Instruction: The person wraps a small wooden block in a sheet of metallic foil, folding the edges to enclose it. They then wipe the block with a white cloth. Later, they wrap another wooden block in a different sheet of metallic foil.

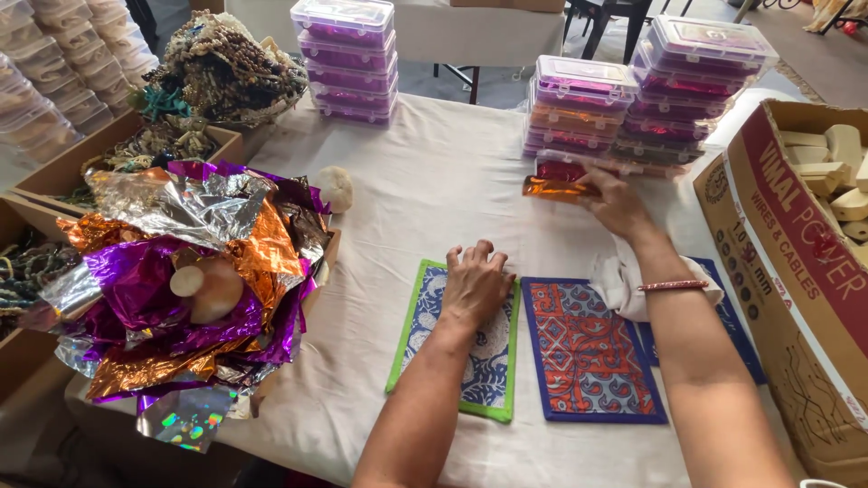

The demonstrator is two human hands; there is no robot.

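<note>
You are resting your left hand (476, 285) palm down, fingers spread and loose, on the far end of the green-bordered blue-and-white printed pad (459, 348). That grip is closing on nothing; it is only pressing the pad flat, which appears to be keeping it from sliding on the white cloth of the bench (425, 181).

You are reaching your right hand (617, 206) toward the far right part of the bench, where the fingers are pinching the near end of an orange foil piece (556, 188). The foil is lying flat at the foot of the stacked clear lidded boxes (579, 113), touching the lowest one, so the grip is taking it by the free edge.

The blue-bordered orange printed pad (592, 351) is lying just beside the green one, edges nearly touching, both squared to the near edge of the bench. A crumpled white cloth (624, 280) is sitting at its far right corner, under your right forearm, partly covering a third blue pad (732, 334) whose pattern I cannot make out.

Toward the left edge, a heap of crumpled foil sheets (190, 271), purple, orange and silver, is overflowing its carton, with a pale rounded object (203, 287) nested in it. Beyond it, beaded strings (221, 68) are piled in open cartons. At the right edge, a cardboard carton of pale wooden blocks (827, 167) is standing open within reach. More stacked boxes (348, 59) are standing along the far edge.
</note>
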